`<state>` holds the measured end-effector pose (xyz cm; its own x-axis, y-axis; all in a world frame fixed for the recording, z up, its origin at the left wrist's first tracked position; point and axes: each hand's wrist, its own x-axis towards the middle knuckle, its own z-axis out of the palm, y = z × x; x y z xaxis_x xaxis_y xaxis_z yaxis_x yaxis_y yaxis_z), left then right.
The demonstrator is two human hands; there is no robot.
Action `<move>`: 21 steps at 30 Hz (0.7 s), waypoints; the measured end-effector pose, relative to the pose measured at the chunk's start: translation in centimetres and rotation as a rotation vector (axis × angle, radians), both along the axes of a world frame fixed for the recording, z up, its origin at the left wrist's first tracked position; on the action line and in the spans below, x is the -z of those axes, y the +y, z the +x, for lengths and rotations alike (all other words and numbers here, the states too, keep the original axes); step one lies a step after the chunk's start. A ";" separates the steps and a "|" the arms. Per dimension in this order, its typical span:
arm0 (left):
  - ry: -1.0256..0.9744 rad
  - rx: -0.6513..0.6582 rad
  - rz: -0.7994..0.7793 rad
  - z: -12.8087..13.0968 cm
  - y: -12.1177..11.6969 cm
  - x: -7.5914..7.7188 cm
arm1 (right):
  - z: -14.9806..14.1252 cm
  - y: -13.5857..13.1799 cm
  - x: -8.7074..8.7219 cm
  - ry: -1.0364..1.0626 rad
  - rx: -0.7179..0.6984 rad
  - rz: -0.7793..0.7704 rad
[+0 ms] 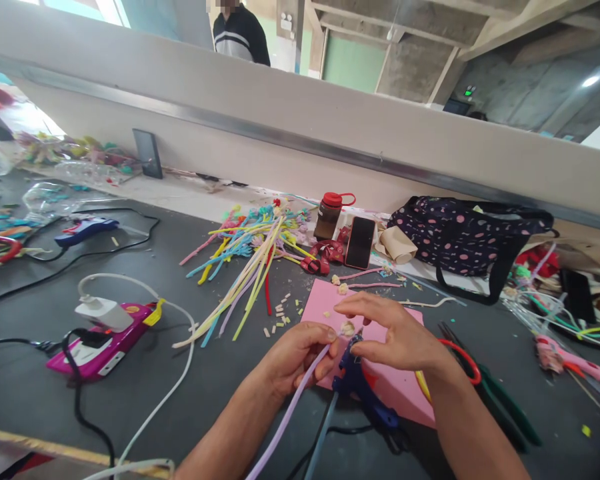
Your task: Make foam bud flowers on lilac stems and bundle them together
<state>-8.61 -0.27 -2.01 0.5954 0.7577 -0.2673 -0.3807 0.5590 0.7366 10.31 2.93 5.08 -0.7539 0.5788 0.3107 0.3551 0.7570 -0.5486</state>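
My left hand (305, 357) pinches a lavender pipe cleaner (293, 407) near its top, and the rest of the stem hangs down toward me. At its upper tip sits a small cream flower-like tuft (348, 328). My right hand (397, 333) is open just to the right of the tuft, thumb and fingers spread apart. Below that hand lies a blue glue gun (367, 393) with a glue stick (325, 427) out of its back end. Its nozzle points up toward the tuft, partly hidden by my thumb. Under them is a pink sheet (317, 300).
Loose pipe cleaners (250, 273) are piled left of a red-lidded bottle (329, 217) and a phone (360, 243). Green-handled scissors (505, 400) lie right of the sheet. A pink power strip (103, 340) with cables is on the left. A patterned bag (460, 233) stands behind.
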 end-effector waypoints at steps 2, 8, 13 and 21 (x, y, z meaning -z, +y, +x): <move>-0.015 0.002 0.011 0.1 0.0 -0.1 | -0.3 -0.1 0.1 -0.003 -0.007 0.004; -0.027 -0.033 0.005 0.4 0.0 -0.4 | -0.8 -0.1 0.2 0.012 -0.038 -0.019; -0.052 -0.060 0.016 0.3 -0.1 -0.2 | -0.3 0.0 0.3 0.071 0.050 -0.087; -0.118 -0.445 0.139 0.3 -0.4 -1.5 | -1.4 0.0 1.4 0.381 0.320 -0.517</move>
<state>-8.35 -0.64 -0.48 0.2254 0.9696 -0.0952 -0.6462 0.2219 0.7302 8.95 2.96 3.71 -0.4161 0.8977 0.1450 0.2286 0.2576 -0.9388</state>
